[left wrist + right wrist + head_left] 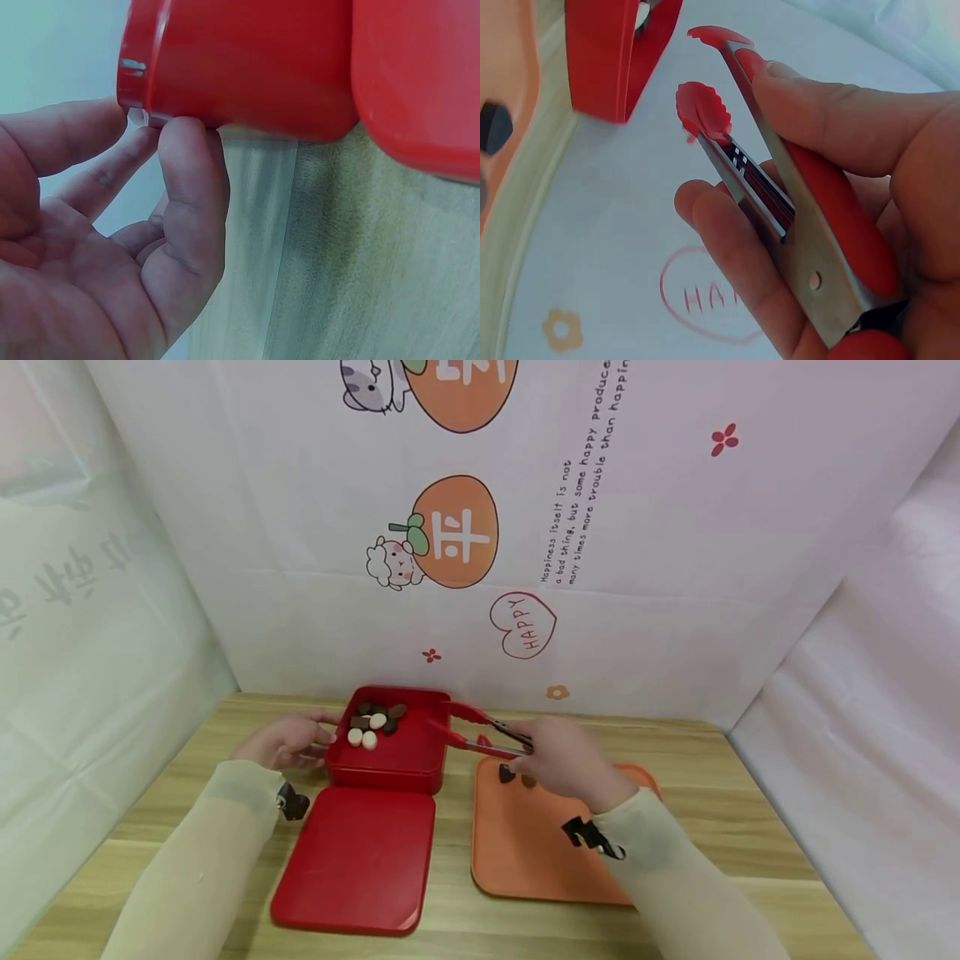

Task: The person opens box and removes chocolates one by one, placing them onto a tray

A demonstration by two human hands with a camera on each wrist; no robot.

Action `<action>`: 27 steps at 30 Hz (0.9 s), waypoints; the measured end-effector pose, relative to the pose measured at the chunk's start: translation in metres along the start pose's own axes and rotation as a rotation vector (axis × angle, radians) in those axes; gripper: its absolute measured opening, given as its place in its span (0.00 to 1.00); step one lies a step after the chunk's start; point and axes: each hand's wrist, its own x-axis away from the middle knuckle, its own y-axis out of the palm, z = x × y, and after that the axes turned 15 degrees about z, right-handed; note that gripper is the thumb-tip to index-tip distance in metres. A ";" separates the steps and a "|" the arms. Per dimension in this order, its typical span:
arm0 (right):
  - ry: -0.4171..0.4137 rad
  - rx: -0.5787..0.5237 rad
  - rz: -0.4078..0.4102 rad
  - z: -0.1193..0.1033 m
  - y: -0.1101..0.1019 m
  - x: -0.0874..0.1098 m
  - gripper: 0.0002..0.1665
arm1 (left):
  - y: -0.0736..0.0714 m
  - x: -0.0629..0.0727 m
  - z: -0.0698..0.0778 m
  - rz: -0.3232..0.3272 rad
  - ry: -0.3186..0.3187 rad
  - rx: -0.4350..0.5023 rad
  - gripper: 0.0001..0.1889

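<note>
Apparently a tong transfer of candies is underway; the right hand grips empty tongs; the left hand, fingers loose, touches the red box, left of centre; next calls for pinching one, perhaps from the half-hidden tray, lower right.

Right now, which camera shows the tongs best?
The right wrist view: the tongs are close, their red tips apart. The head view shows them smaller, partly hidden by the right hand; the left wrist view lacks them.
</note>
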 end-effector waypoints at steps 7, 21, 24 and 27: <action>-0.087 0.046 -0.004 -0.025 0.028 -0.031 0.25 | -0.001 0.001 -0.001 0.011 -0.005 -0.011 0.30; -0.129 0.162 -0.065 -0.053 0.062 -0.078 0.04 | -0.002 -0.004 -0.004 0.015 0.001 -0.003 0.30; -0.110 0.164 -0.065 -0.054 0.068 -0.084 0.06 | -0.001 -0.005 -0.004 0.010 -0.001 0.003 0.29; -0.090 0.142 -0.070 -0.056 0.071 -0.089 0.09 | -0.002 -0.005 -0.003 0.017 -0.004 -0.004 0.29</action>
